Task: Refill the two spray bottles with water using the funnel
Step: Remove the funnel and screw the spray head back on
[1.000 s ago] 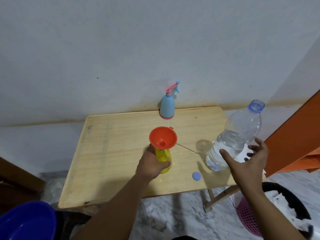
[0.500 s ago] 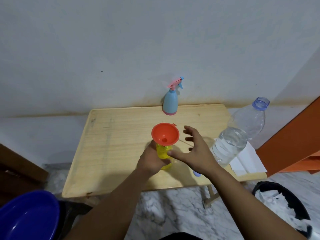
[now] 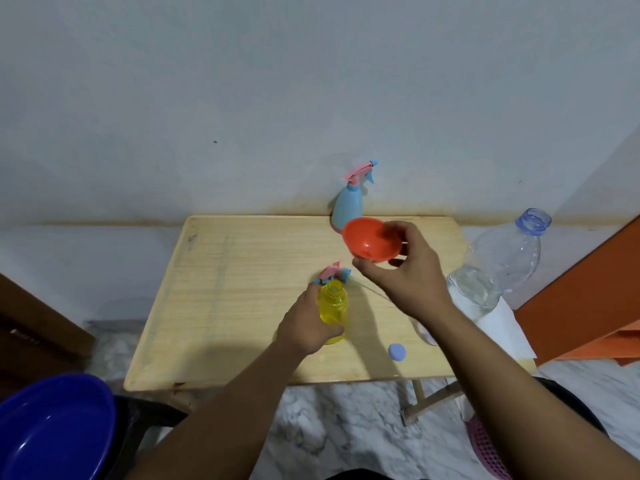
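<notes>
My left hand (image 3: 306,329) grips the yellow spray bottle (image 3: 333,308), which stands upright on the wooden table (image 3: 242,289) with its neck uncovered. Its pink and blue spray head (image 3: 333,273) lies on the table just behind it. My right hand (image 3: 407,271) holds the orange funnel (image 3: 372,239) tilted in the air, up and to the right of the yellow bottle. A light blue spray bottle (image 3: 348,207) with its pink trigger head on stands at the table's back edge by the wall. The large clear water bottle (image 3: 498,268), uncapped and partly full, stands at the right.
A small blue cap (image 3: 397,351) lies near the table's front right. White paper (image 3: 505,327) sits under the water bottle. A blue basin (image 3: 52,427) is at the lower left, a pink basket (image 3: 486,452) on the floor at lower right, an orange panel (image 3: 595,299) to the right.
My right hand left the water bottle, crossed to the funnel and lifted it off the yellow bottle up to the right. The bottle's neck and the spray head behind it now show.
</notes>
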